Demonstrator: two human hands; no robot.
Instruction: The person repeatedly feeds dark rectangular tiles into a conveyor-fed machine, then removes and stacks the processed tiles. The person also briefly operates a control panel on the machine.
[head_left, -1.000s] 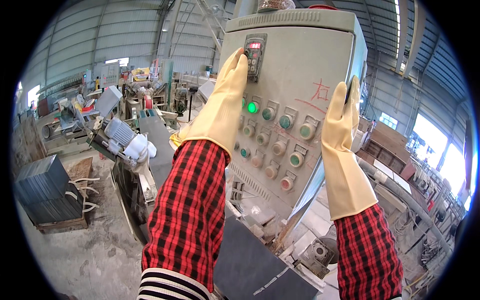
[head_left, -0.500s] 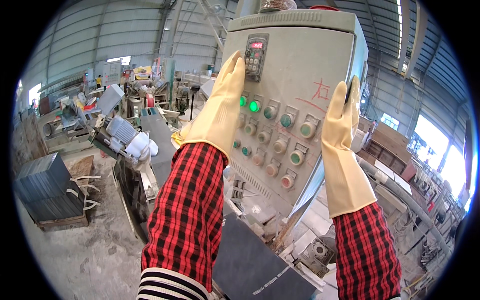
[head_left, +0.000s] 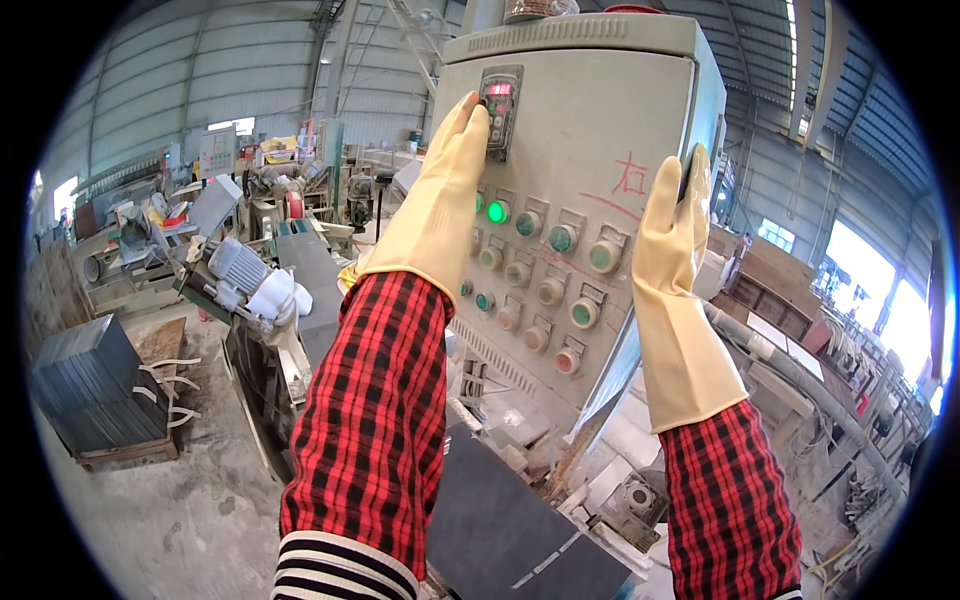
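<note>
A grey control cabinet (head_left: 590, 110) with a slightly tilted front stands before me. My left hand (head_left: 440, 185), in a cream rubber glove, reaches up with fingers stretched out. Its fingertips meet the left edge of the small black keypad (head_left: 499, 112) with a lit red display; whether one presses a key is hidden. Below it run rows of round push buttons (head_left: 562, 238), with a green one (head_left: 498, 211) glowing. My right hand (head_left: 680, 270), gloved alike, straddles the cabinet's right edge. Its thumb lies on the front, its fingers extend along the side, with a dark strip showing between them.
Dark stone slabs (head_left: 100, 385) stand stacked on a pallet at the left. A motor (head_left: 240, 265) on machinery sits nearer the middle. Below the cabinet lies a dark slab (head_left: 520, 525) beside another motor (head_left: 640, 495). A grey pipe (head_left: 800, 385) slants along the right.
My left fingertips have shifted slightly onto the keypad's edge. The cabinet sits a little further left in view. My right hand stays at its edge.
</note>
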